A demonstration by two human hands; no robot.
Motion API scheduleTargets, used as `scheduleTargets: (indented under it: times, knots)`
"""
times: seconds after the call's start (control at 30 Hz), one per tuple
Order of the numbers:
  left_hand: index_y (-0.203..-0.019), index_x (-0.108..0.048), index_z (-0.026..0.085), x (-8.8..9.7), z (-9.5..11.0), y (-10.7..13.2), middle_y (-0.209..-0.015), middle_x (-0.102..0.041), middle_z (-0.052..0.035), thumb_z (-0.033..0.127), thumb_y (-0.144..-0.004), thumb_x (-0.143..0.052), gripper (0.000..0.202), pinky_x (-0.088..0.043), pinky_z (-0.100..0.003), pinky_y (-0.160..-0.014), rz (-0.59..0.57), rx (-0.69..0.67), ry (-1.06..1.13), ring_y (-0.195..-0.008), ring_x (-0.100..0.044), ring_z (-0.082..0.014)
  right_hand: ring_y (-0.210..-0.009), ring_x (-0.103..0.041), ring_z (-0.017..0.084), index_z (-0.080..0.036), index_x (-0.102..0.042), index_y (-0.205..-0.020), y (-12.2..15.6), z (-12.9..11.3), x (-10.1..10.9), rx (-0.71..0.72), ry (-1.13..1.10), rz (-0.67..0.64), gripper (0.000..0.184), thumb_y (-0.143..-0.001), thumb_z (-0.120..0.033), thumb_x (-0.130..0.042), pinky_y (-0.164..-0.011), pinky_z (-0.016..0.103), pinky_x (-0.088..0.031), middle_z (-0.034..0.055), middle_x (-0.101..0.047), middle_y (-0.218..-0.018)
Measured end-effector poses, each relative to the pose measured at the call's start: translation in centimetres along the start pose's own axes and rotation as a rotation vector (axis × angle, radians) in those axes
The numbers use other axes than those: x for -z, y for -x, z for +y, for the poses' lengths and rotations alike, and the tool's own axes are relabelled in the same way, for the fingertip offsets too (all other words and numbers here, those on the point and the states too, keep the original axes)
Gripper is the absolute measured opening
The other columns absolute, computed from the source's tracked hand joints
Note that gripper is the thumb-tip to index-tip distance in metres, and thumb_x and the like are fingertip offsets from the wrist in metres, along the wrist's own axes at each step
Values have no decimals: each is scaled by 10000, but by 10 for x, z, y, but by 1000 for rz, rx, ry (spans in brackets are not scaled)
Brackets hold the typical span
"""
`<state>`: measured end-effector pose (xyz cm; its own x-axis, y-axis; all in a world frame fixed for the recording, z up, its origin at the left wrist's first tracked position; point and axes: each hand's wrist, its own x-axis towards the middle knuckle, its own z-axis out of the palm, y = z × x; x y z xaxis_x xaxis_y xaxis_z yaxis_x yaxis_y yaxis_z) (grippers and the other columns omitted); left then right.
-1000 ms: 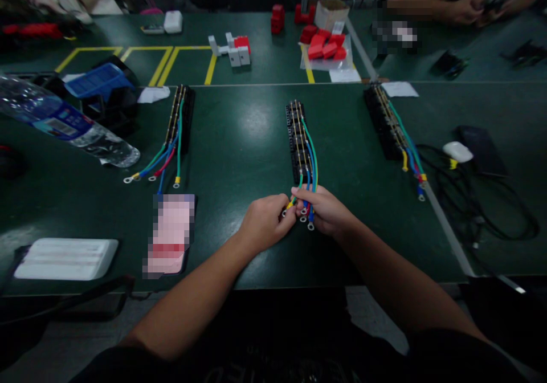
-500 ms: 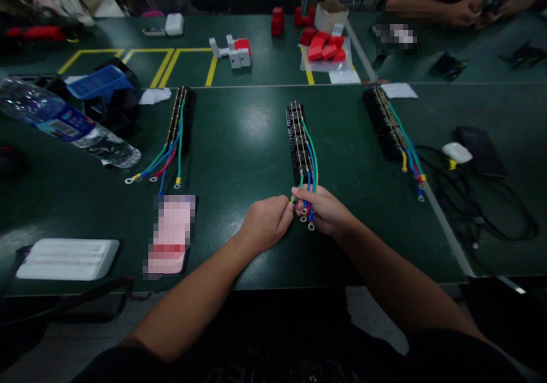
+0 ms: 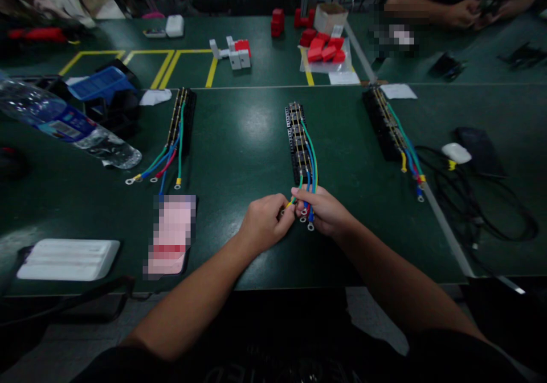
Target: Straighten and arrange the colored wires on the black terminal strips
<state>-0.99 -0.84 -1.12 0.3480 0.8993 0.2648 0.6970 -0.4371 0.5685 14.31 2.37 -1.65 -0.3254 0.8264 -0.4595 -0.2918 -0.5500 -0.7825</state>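
Note:
A black terminal strip (image 3: 296, 138) lies in the middle of the dark green table (image 3: 243, 143), with green, blue and yellow wires (image 3: 312, 163) running from it toward me. My left hand (image 3: 264, 223) is closed in a pinch on the yellow-tipped wire end at the near end of the bundle. My right hand (image 3: 325, 209) is closed around the other wire ends, whose ring lugs stick out below its fingers. The two hands touch each other just in front of the strip.
A second wired strip (image 3: 179, 115) lies to the left and a third strip (image 3: 384, 123) to the right. A water bottle (image 3: 64, 123), a white flat case (image 3: 66, 259), black cables (image 3: 478, 200) and red blocks (image 3: 325, 47) lie around. Another person's hands (image 3: 474, 9) work at far right.
My hands stay on the wire ends; the left fingers shifted slightly on the yellow-tipped wire. Nothing else moved.

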Motion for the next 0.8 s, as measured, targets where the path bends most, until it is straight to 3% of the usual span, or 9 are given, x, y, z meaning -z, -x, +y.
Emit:
scheduleTargets:
  times: [0.13, 0.47, 0.8]
  knots:
    - [-739, -547, 173, 1, 2, 1, -588, -530, 26, 309, -840, -512, 173, -364, -232, -539, 72, 21, 66, -541, -493, -96, -392, -488, 66, -171, -499, -585, 1, -1, -1, 3, 5, 9, 288, -676, -324, -725, -416, 190, -377, -47, -522, -447]
    - [-727, -544, 171, 0, 1, 2, -596, -542, 25, 275, -833, -513, 151, -364, -226, -537, 94, -12, 39, -540, -499, -90, -393, -489, 66, -174, -488, -605, 1, -1, -2, 1, 3, 7, 282, -682, -318, -718, -419, 193, -372, -54, -517, -447]
    - [-764, -537, 171, -2, -2, 2, -635, -559, -4, 287, -900, -404, 222, -379, -253, -583, 21, -37, -90, -582, -518, -123, -399, -473, 65, -177, -470, -634, -1, 1, 0, 3, 1, -3, 296, -685, -323, -723, -424, 202, -340, -61, -502, -453]
